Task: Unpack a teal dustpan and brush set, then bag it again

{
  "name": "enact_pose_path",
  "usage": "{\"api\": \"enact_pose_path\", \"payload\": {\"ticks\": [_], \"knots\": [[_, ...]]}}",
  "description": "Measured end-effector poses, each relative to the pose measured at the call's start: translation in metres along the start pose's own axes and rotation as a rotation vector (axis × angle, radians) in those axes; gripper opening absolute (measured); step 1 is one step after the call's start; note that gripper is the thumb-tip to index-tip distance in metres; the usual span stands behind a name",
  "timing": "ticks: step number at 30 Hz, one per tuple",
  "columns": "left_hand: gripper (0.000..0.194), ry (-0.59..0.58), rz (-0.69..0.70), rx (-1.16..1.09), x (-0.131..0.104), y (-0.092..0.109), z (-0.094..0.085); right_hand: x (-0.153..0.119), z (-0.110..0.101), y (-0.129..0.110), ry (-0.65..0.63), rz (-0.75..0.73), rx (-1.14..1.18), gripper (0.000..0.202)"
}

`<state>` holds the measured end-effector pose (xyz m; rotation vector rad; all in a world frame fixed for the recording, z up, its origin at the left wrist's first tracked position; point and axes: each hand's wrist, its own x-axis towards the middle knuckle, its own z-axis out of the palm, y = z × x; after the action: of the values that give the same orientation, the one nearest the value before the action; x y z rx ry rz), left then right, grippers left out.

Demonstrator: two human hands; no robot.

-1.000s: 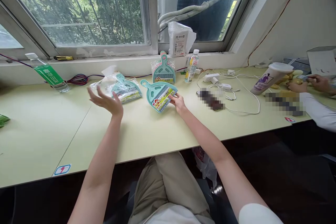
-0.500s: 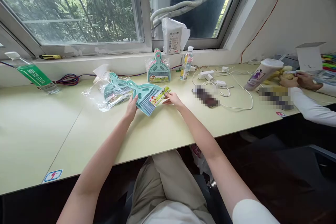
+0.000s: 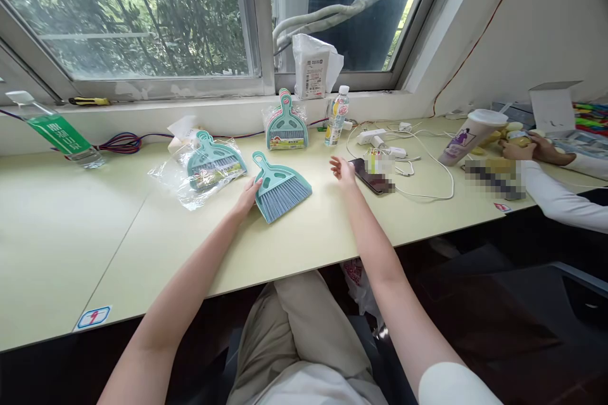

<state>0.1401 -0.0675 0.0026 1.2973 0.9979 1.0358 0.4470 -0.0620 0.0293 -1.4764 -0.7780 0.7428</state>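
A teal dustpan with a grey-bristled brush [image 3: 284, 195] rests low over the table's middle, and my left hand [image 3: 249, 195] grips its left edge. To the right, my right hand [image 3: 342, 171] is raised with its fingers apart and nothing in them, beside the dark phone [image 3: 373, 178]. The yellow-green label card [image 3: 379, 162] is near the phone, partly blurred. Behind my left hand lies another teal dustpan set [image 3: 213, 163] in clear plastic wrap. More wrapped dustpan sets [image 3: 286, 126] stand against the wall below the window.
A small drink bottle [image 3: 337, 116], power strips and white cables [image 3: 427, 152] are at the back right. A green-labelled bottle [image 3: 59, 133] leans at the far left. A lidded cup [image 3: 472, 136] stands at right, near another person's hands [image 3: 536, 149] holding something yellowish.
The label card has come off the dustpan and is now by the phone. My right hand has moved right and opened. The dustpan has shifted slightly right and turned.
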Motion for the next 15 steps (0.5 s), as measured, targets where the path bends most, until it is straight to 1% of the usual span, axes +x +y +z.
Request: {"api": "enact_pose_path", "payload": {"ticks": [1,2,3,5,6,7,9,10,11,13,15], "knots": [[0.054,0.001,0.015,0.018,0.000,-0.001,0.001,-0.012,0.012,-0.001,-0.064,-0.141,-0.200,0.038],[0.054,0.003,0.033,0.040,0.000,-0.001,0.002,-0.026,0.026,-0.001,-0.127,-0.331,-0.399,0.041],[0.055,0.002,0.052,0.064,-0.001,0.000,0.004,-0.042,0.040,-0.002,-0.178,-0.417,-0.461,0.037],[0.056,-0.002,0.084,0.111,-0.004,0.002,0.010,-0.072,0.066,0.000,-0.253,-0.518,-0.515,0.024],[0.056,-0.001,0.102,0.133,-0.007,0.004,0.013,-0.085,0.075,0.001,-0.291,-0.595,-0.565,0.021],[0.055,0.005,0.127,0.154,-0.009,0.005,0.016,-0.095,0.083,0.002,-0.312,-0.703,-0.665,0.021],[0.055,0.009,0.190,0.211,-0.015,0.007,0.022,-0.105,0.089,0.003,-0.306,-0.820,-0.790,0.025],[0.055,-0.001,0.220,0.247,-0.017,0.008,0.024,-0.106,0.089,0.003,-0.292,-0.839,-0.820,0.027],[0.055,-0.019,0.242,0.279,-0.019,0.009,0.026,-0.105,0.087,0.002,-0.279,-0.827,-0.814,0.027],[0.058,-0.069,0.257,0.311,-0.021,0.010,0.029,-0.098,0.082,0.000,-0.274,-0.764,-0.747,0.023],[0.060,-0.106,0.257,0.291,-0.021,0.010,0.031,-0.090,0.078,-0.002,-0.284,-0.693,-0.651,0.019]]}}
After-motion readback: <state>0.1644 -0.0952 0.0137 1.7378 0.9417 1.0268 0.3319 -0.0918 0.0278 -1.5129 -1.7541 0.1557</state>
